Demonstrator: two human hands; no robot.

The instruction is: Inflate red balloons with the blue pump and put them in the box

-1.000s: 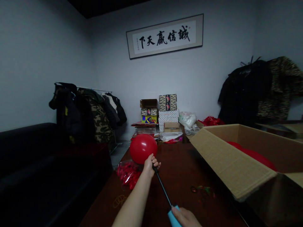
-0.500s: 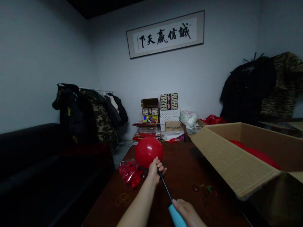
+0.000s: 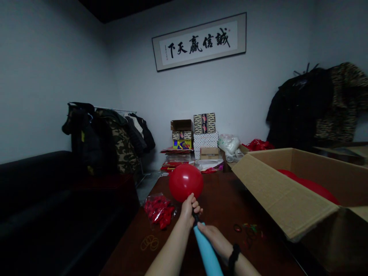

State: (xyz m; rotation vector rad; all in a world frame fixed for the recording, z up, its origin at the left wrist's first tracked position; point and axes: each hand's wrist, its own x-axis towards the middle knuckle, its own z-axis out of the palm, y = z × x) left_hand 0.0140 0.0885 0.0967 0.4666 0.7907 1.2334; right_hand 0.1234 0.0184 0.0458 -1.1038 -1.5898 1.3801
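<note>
Fingers (image 3: pixel 196 204) curled, glossy balloon (image 3: pixel 185 182), cylindrical pump (image 3: pixel 207 251)

Hands: two, left hand (image 3: pixel 189 209) and right hand (image 3: pixel 213 237). Inflated red balloon (image 3: pixel 186 182): one, at left hand. Blue pump (image 3: pixel 207 251): one, in right hand. Black wristband (image 3: pixel 235 256): one, just behind right hand. Clear bag (image 3: pixel 159 211): one, left of left hand; red contents too jumbled to count. Yellowish rubber bands (image 3: pixel 151 242): at least three, overlapping, left of left forearm. Large open carton (image 3: pixel 284 195): one, right of right hand; red balloons (image 3: pixel 313 189) inside: at least two showing.
</note>
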